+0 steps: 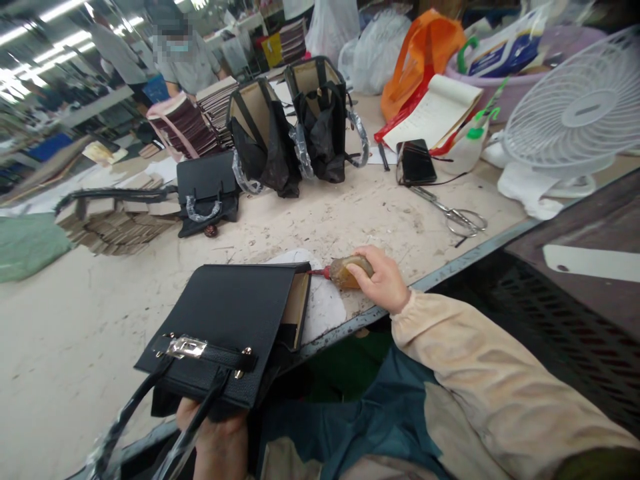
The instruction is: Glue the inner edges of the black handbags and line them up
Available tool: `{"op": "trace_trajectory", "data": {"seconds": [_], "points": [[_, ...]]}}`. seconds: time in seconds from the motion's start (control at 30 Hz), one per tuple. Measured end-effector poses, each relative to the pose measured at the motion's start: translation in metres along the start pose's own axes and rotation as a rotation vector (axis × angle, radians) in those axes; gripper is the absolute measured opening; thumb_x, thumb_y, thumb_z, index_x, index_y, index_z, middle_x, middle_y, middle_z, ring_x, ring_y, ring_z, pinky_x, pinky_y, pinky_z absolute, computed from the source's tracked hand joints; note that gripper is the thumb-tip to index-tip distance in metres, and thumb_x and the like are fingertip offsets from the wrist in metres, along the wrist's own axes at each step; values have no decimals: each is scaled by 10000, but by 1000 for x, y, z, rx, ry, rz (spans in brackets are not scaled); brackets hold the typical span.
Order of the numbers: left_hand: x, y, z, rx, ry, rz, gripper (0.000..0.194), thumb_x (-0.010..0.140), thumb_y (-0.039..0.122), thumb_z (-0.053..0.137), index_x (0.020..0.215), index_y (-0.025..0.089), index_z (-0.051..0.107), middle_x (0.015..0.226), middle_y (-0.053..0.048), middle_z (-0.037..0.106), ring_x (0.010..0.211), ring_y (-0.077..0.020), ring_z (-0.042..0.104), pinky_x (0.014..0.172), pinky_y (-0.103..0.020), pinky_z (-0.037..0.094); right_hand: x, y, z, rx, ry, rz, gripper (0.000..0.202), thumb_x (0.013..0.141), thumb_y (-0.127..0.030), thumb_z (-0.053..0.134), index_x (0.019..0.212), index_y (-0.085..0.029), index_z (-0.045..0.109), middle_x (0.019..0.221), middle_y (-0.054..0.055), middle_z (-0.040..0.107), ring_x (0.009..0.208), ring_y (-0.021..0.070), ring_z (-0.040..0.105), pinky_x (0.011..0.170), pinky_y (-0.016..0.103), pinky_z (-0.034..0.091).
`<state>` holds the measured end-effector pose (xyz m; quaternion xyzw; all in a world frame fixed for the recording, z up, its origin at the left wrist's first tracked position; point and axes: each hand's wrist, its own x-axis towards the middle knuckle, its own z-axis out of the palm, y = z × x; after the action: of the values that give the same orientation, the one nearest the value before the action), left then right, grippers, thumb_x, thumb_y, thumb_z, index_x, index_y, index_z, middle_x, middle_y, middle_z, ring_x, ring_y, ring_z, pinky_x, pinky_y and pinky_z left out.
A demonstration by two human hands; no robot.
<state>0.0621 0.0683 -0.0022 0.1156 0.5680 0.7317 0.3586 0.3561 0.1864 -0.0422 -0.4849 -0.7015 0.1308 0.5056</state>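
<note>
A black handbag (235, 300) lies tilted at the table's front edge, its plastic-wrapped handles hanging toward me and its tan lining showing at the right side. My left hand (215, 423) grips it from below; most of the fingers are hidden under the bag. Closed around a brownish squeeze glue bottle (345, 273), my right hand (383, 279) points the red nozzle at the bag's far right corner. The nozzle tip touches or nearly touches the edge there. Beneath that corner is a pale, stained sheet (325, 307).
Behind are two open black bags (263, 140), a smaller black bag (207, 190) and stacked tan pieces (120, 223). Scissors (465, 221), a phone (416, 162), a notepad (445, 110) and a white fan (580, 113) stand at the right. A person (193, 67) is in the background.
</note>
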Motion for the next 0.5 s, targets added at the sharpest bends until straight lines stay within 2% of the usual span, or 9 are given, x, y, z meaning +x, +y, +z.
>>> {"op": "trace_trajectory", "data": {"seconds": [0.1, 0.3, 0.4, 0.5], "points": [[2, 1, -3, 16, 14, -24, 171, 698, 302, 565, 791, 235, 692, 955, -7, 714, 1068, -271, 600, 973, -445, 477, 0, -2, -2, 12, -20, -9, 151, 879, -307, 545, 994, -209, 553, 923, 61, 620, 874, 225, 588, 795, 367, 487], [4, 4, -7, -1, 38, -52, 166, 692, 270, 567, 792, 223, 690, 886, -13, 724, 993, -255, 638, 937, -416, 507, 0, -5, -3, 7, -54, -66, 143, 891, -299, 536, 1002, -209, 548, 919, 66, 616, 880, 224, 583, 785, 368, 487], [-2, 18, -2, -2, 110, -61, 202, 714, 217, 541, 849, 216, 690, 856, -22, 723, 957, -249, 651, 911, -415, 523, 1, -6, -3, -6, -52, -107, 134, 899, -288, 533, 1007, -210, 542, 913, 66, 610, 877, 221, 575, 783, 367, 483], [-10, 44, 6, -4, 137, -28, 242, 749, 178, 497, 900, 213, 683, 830, -21, 719, 890, -232, 665, 853, -395, 551, 1, -11, -4, 32, -79, -157, 130, 900, -286, 536, 1003, -206, 539, 909, 62, 608, 862, 213, 569, 776, 359, 480]]}}
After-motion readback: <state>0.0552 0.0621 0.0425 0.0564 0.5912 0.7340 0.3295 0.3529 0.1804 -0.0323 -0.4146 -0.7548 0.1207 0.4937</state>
